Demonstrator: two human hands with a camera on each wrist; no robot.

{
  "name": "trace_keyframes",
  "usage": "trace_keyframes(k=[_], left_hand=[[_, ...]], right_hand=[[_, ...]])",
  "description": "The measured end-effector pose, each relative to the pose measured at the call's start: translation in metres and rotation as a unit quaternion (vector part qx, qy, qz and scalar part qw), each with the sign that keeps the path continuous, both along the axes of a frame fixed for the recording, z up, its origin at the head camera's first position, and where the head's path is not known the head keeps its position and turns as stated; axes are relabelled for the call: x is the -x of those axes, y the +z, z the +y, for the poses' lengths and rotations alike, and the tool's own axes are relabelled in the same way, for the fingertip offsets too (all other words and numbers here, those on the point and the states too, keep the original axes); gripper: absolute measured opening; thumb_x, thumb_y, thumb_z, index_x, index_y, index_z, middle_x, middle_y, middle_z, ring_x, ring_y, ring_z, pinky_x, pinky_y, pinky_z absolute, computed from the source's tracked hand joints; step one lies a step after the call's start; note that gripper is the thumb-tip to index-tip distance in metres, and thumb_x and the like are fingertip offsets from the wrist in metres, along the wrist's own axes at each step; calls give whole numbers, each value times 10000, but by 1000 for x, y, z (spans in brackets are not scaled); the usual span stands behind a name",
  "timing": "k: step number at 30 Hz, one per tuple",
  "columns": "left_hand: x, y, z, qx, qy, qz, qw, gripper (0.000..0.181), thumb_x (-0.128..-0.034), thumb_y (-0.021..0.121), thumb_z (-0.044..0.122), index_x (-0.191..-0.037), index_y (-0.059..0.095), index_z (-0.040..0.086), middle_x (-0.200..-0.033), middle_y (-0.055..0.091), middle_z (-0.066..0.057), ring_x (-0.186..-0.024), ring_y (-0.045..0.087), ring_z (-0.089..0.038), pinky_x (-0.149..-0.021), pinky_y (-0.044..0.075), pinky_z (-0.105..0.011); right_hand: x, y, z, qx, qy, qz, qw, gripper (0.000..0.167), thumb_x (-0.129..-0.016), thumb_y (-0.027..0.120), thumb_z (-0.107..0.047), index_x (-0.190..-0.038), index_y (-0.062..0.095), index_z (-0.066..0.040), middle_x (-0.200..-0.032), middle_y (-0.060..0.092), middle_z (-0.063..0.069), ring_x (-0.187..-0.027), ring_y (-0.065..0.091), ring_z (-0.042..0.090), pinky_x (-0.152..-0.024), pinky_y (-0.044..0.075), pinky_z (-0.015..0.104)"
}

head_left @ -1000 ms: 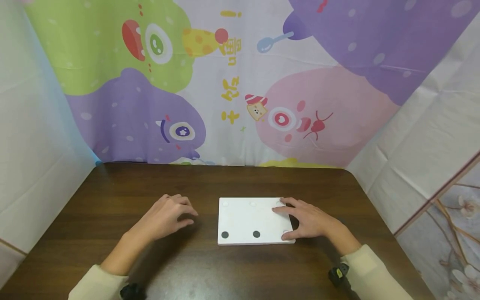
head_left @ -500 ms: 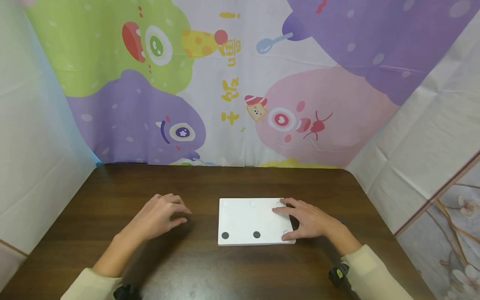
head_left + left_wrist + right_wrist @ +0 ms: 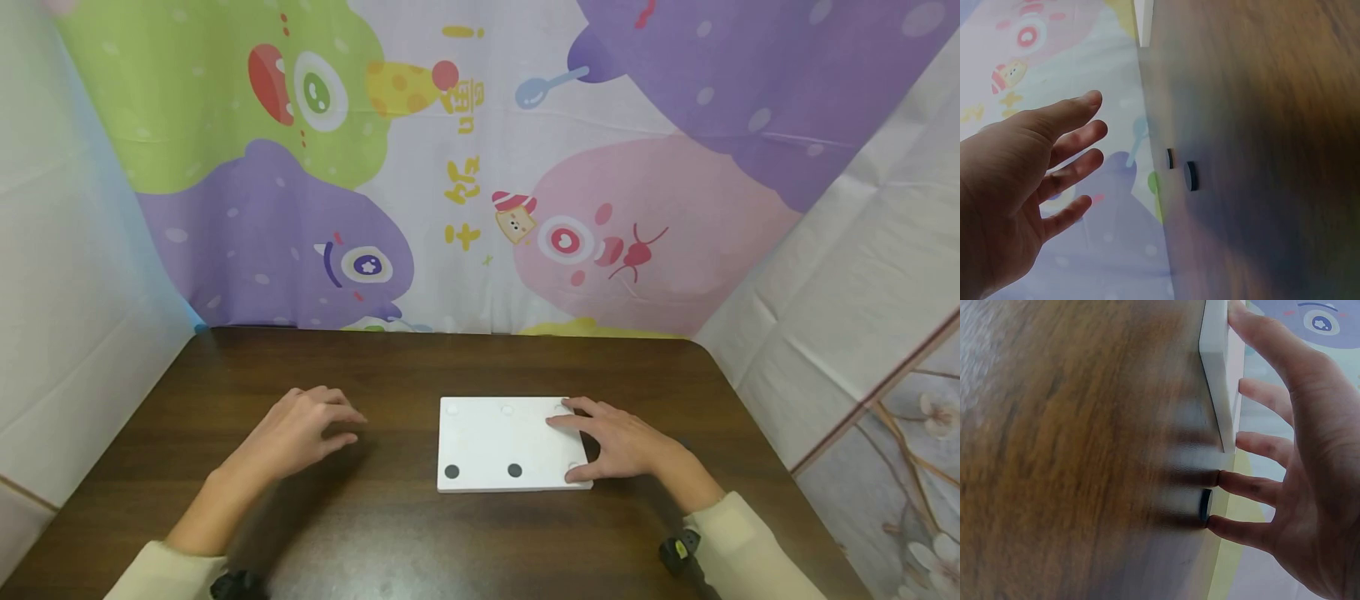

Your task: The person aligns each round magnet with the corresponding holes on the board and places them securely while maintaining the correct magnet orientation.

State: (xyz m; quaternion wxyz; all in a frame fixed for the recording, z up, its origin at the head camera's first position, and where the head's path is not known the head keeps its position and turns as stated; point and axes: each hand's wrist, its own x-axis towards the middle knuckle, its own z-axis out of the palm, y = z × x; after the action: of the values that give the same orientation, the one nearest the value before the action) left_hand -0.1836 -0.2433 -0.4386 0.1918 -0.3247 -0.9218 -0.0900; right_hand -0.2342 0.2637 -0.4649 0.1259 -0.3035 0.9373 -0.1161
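A white rectangular board point(image 3: 487, 437) lies flat on the table. Dark round spots mark its near left corner point(image 3: 452, 472) and the middle of its near edge point(image 3: 514, 471); pale round marks show along the far edge. My right hand point(image 3: 626, 442) rests its thumb and some fingertips on the board's right side, fingers spread. In the right wrist view, a dark disc point(image 3: 1207, 505) stands by the lowest fingers of that hand point(image 3: 1316, 437). My left hand point(image 3: 292, 433) hovers left of the board, holding nothing. Two dark discs point(image 3: 1170, 159) point(image 3: 1191, 176) lie beyond its loosely bent fingers point(image 3: 1063, 175).
The brown wooden table point(image 3: 420, 533) reaches back to a hanging cloth point(image 3: 465, 292) printed with cartoon figures. Pale cloth walls point(image 3: 847, 275) stand at both sides. A dark device is strapped at each wrist.
My left hand has drifted left, farther from the board. The right hand and the board have kept their places.
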Motion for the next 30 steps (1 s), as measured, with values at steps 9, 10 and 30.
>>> trace_keyframes(k=[9,10,30], left_hand=[[0,-1,-7,-4,-23,-8,10000,223,-830,1004,198,-1026,900,215,-958,809,42,-838,765,-178,-658,560,-297],[0,-1,-8,14,-3,-43,10000,219,-833,1002,204,-1027,900,214,-960,811,39,-838,767,-179,-659,564,-296],[-4,-8,-19,62,392,-299,9988,227,-833,1005,240,-1031,895,223,-964,823,54,-786,733,-135,-640,531,-282]], right_hand=[[0,1,0,-15,60,62,10000,899,-895,855,-696,-1655,573,-307,-1766,456,185,-1561,521,522,-1184,477,778],[0,1,0,-15,58,55,10000,899,-896,854,-696,-1655,573,-306,-1766,455,184,-1562,521,521,-1186,476,777],[0,0,1,19,51,90,9999,894,-898,859,-685,-1652,577,-298,-1762,461,187,-1561,521,529,-1181,476,778]])
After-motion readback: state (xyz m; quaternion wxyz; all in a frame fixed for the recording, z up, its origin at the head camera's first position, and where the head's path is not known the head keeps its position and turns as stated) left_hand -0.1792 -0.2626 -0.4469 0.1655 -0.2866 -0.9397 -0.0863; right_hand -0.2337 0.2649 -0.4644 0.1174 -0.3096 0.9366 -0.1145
